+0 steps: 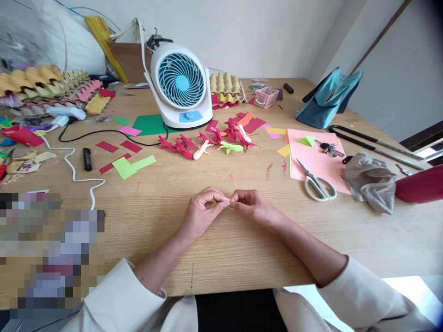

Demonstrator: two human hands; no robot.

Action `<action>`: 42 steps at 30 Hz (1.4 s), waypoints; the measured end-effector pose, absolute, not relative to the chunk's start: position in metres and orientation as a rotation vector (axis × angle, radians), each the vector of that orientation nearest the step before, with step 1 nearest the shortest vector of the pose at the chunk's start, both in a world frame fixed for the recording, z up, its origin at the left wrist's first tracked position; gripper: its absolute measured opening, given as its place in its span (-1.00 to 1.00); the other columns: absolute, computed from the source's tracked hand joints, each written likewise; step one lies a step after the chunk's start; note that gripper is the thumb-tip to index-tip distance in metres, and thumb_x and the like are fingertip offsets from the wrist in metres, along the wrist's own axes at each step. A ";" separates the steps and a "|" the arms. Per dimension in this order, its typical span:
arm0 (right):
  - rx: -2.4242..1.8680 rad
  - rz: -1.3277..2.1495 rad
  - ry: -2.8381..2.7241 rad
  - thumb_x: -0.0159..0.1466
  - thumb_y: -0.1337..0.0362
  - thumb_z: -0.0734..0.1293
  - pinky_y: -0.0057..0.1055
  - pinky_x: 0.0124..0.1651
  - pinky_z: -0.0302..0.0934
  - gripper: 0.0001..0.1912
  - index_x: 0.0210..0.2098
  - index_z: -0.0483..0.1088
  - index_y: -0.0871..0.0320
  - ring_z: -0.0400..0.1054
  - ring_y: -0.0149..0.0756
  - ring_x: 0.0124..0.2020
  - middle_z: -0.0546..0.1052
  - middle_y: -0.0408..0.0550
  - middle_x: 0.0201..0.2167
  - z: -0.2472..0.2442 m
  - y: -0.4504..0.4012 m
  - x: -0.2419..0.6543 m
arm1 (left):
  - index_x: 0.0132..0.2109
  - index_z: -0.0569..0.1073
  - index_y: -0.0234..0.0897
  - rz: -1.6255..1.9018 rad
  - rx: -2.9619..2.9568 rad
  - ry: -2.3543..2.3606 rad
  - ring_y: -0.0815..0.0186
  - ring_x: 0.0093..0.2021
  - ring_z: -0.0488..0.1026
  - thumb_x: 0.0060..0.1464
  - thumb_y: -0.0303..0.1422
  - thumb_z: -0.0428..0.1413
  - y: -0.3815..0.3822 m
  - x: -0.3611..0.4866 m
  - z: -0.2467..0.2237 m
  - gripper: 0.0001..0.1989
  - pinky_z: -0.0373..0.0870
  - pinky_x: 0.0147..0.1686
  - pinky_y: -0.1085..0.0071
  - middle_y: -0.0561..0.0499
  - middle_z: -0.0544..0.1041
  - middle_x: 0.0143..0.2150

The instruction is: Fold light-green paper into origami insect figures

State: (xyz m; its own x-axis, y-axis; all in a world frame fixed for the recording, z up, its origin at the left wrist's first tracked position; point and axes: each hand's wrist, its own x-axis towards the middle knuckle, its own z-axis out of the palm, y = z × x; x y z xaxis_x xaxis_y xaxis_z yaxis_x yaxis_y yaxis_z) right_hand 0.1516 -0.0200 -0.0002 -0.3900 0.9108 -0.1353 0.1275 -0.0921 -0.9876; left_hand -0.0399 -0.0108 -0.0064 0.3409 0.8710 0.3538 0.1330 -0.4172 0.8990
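Observation:
Near the table's front centre, my left hand (206, 207) and my right hand (252, 205) meet at the fingertips. Both pinch a small piece of green paper (213, 204), mostly hidden by the fingers. Beyond them lies a row of crumpled red, cream and green paper pieces (184, 145). A light green paper sheet (126, 169) with a notch rests to the left, beside several red paper strips (107, 146). White-handled scissors (320, 186) lie to the right, partly on a pink sheet (300, 157).
A white fan (182, 83) stands behind the paper pieces. At left are a black marker (87, 159), a white cable (74, 170) and egg trays (38, 87). A blue bag (320, 103), grey cloth (372, 180) and red object (420, 185) sit at right.

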 end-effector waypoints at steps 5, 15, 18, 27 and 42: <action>-1.172 1.574 -1.514 0.13 -0.04 0.41 -0.45 -0.44 -0.09 -0.60 -0.43 0.38 0.21 0.04 -0.46 -0.52 0.26 -0.24 -0.58 0.000 -0.019 0.153 | -0.35 0.55 -0.27 1.157 1.845 0.921 0.35 -0.34 0.47 0.12 -0.40 0.22 -0.013 -0.040 -0.002 -0.92 0.38 -0.35 0.44 0.00 0.52 -0.37; -1.220 1.636 -1.469 0.09 -0.11 0.41 -0.44 -0.42 -0.08 -0.54 -0.46 0.39 0.20 0.05 -0.46 -0.53 0.29 -0.22 -0.60 0.003 -0.018 0.153 | -0.33 0.50 -0.24 1.179 2.218 1.034 0.30 -0.29 0.43 0.19 -0.41 0.15 -0.018 -0.039 0.000 -0.90 0.36 -0.24 0.37 0.00 0.49 -0.37; -1.203 1.633 -1.459 0.08 -0.11 0.42 -0.44 -0.42 -0.07 -0.54 -0.45 0.39 0.21 0.06 -0.46 -0.53 0.30 -0.22 -0.59 0.001 -0.018 0.153 | -0.33 0.46 -0.24 1.164 2.252 1.065 0.29 -0.29 0.41 0.19 -0.42 0.14 -0.017 -0.039 -0.001 -0.89 0.34 -0.23 0.36 0.01 0.49 -0.37; -1.071 1.327 -1.550 0.22 -0.02 0.37 -0.41 -0.30 0.14 -0.66 -0.29 0.38 0.16 0.25 -0.38 -0.39 0.40 -0.12 -0.40 0.005 -0.023 0.150 | -0.34 0.41 -0.23 1.112 2.304 1.188 0.26 -0.26 0.39 0.15 -0.49 0.11 -0.017 -0.041 0.003 -0.90 0.30 -0.19 0.31 0.01 0.48 -0.35; -0.974 0.799 -1.870 0.36 0.23 0.26 -0.36 -0.25 0.21 -0.84 -0.32 0.38 0.14 0.30 -0.31 -0.31 0.40 -0.05 -0.36 0.001 -0.026 0.148 | -0.39 0.45 -0.27 1.153 2.005 1.043 0.35 -0.34 0.43 0.16 -0.42 0.17 -0.017 -0.041 0.004 -0.86 0.32 -0.30 0.43 0.05 0.47 -0.40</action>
